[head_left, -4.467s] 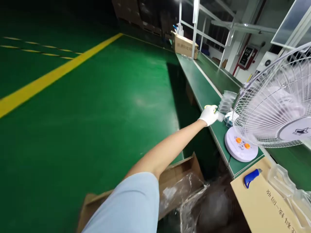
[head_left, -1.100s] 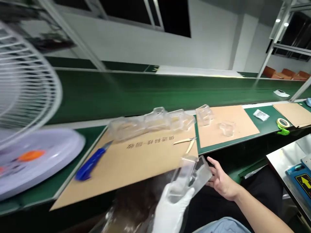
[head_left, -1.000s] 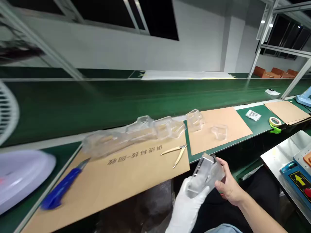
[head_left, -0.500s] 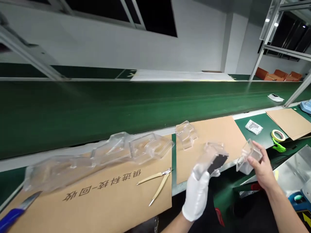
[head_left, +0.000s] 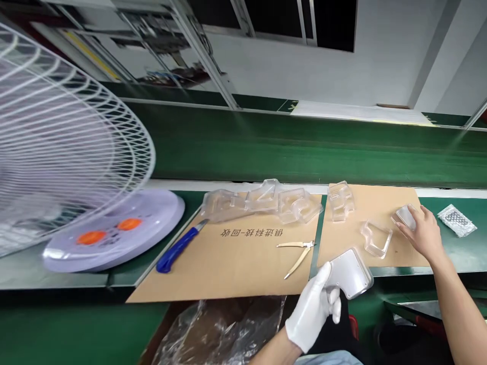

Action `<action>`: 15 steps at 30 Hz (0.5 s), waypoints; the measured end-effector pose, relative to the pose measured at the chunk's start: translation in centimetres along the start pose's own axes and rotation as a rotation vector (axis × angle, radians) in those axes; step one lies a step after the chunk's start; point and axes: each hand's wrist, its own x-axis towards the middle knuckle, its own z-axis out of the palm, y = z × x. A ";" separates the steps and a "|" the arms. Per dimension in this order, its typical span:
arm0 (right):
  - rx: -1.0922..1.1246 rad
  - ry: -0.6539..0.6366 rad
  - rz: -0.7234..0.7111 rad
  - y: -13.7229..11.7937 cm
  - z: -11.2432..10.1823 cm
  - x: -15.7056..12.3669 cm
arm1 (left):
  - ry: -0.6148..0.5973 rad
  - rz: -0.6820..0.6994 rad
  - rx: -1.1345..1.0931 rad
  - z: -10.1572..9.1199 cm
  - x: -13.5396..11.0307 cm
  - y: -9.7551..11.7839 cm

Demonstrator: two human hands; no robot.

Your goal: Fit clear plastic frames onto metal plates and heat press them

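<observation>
My left hand (head_left: 314,309), in a white glove, is closed on a clear plastic blister shell (head_left: 350,274) held just in front of the bench edge. My bare right hand (head_left: 420,233) grips a smaller clear plastic piece (head_left: 405,216) and sets it down on the right cardboard sheet (head_left: 380,208). Another clear tray (head_left: 376,238) lies on that sheet between the two hands, and a further one (head_left: 340,199) stands at its far left corner.
A row of clear blister trays (head_left: 262,200) lies along the back of the large cardboard sheet (head_left: 228,263), with a blue utility knife (head_left: 178,247) and tweezers (head_left: 297,252). A white desk fan (head_left: 72,167) stands at the left. A small sachet (head_left: 455,219) lies far right. Crumpled plastic bag (head_left: 220,332) below.
My view has swung back left, bringing the fan in. My right hand has lowered its small clear piece onto the right cardboard sheet. My left hand has dropped lower with its shell.
</observation>
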 end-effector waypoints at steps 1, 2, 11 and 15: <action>0.139 0.048 -0.034 -0.2 -0.4 -2.2 | -0.017 -0.014 0.008 0.1 0.0 -0.4; 0.334 0.038 -0.064 -0.4 -0.7 -4.7 | -0.041 -0.029 0.015 0.2 0.1 -0.8; 1.468 -0.324 0.204 -3.4 0.9 -20.7 | -0.385 -0.309 0.114 5.3 0.7 -4.2; 1.583 -0.188 0.186 -3.1 -0.1 -21.7 | -0.521 -0.298 0.246 6.5 0.1 -3.8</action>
